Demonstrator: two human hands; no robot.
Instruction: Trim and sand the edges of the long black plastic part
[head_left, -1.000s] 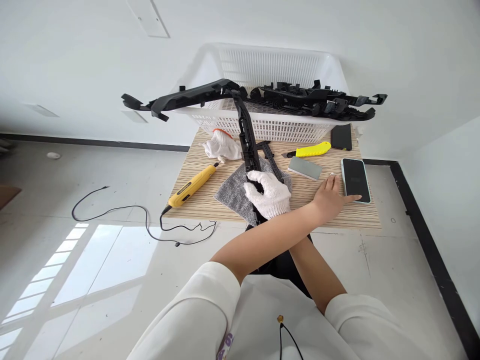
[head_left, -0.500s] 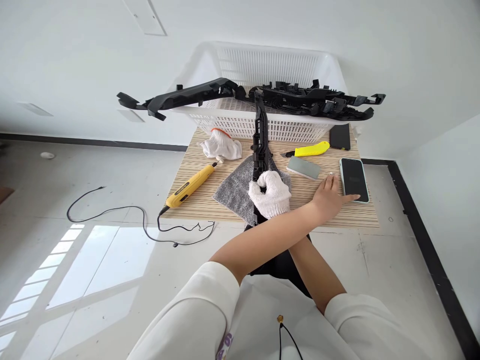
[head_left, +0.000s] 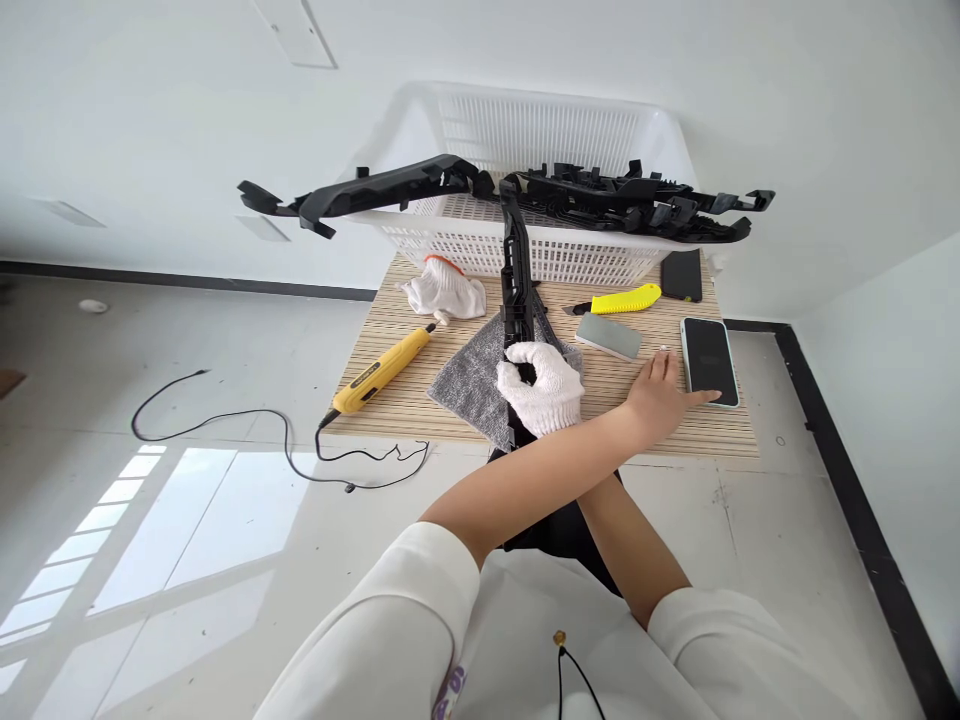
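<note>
My arms are crossed. My bare left hand [head_left: 656,400] lies flat on the table at the right, fingers stretched, with its thumb on the lower screen of a phone [head_left: 711,350]. My right hand [head_left: 544,385], in a white knit glove, curls round a long black plastic trim piece [head_left: 517,290]. That piece points away from me, its far end by the basket rim. Under it lies a grey cloth [head_left: 472,380]. A grey-green flat block [head_left: 609,336] and a yellow utility knife [head_left: 626,299] lie between my hands and the basket.
A white plastic basket [head_left: 465,240] at the back carries several black plastic parts [head_left: 615,200] jutting past its sides. On the left are a yellow corded tool [head_left: 386,370] and a white glove [head_left: 446,290]. A black flat object [head_left: 681,275] lies back right; a cable [head_left: 289,440] trails over the floor.
The far part of the black trim piece has swung slightly left in my gloved right hand. My left hand stays with its thumb on the phone.
</note>
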